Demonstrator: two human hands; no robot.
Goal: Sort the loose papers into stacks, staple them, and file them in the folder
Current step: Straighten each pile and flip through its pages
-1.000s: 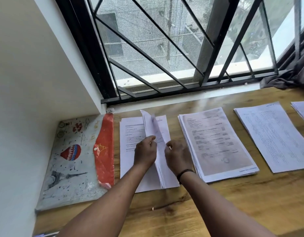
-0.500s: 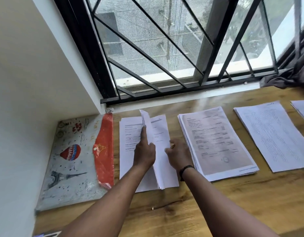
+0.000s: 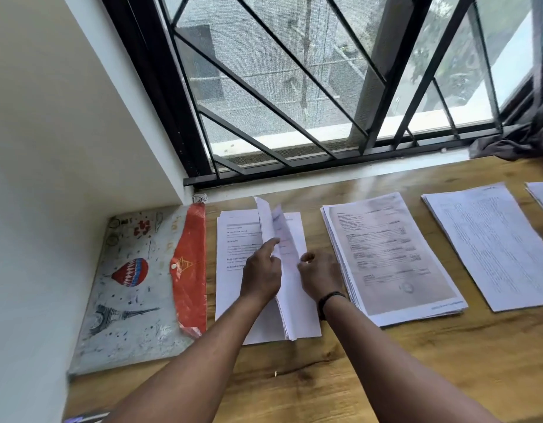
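Note:
The leftmost paper stack [image 3: 233,239] lies on the wooden desk [image 3: 416,361], beside a folder [image 3: 136,279] with a balloon and tower print and a red flap [image 3: 189,264]. Some of its sheets [image 3: 276,227] stand lifted and curved in the middle. My left hand [image 3: 261,270] pinches these lifted sheets, one finger stretched up along them. My right hand [image 3: 320,276], a black band on its wrist, curls its fingers round the right part of the same stack. A second stack [image 3: 386,254], a third [image 3: 490,239] and the corner of a fourth [image 3: 542,193] lie to the right.
A white wall closes off the left side. The barred window [image 3: 294,102] runs along the back of the desk. A dark cloth [image 3: 514,141] lies at the back right. A tiny light speck [image 3: 275,374] sits on the wood near the front.
The lifted sheets have fanned out and swung a little to the right. My left hand's finger now stretches up along them. My right hand stays at the stack's right part.

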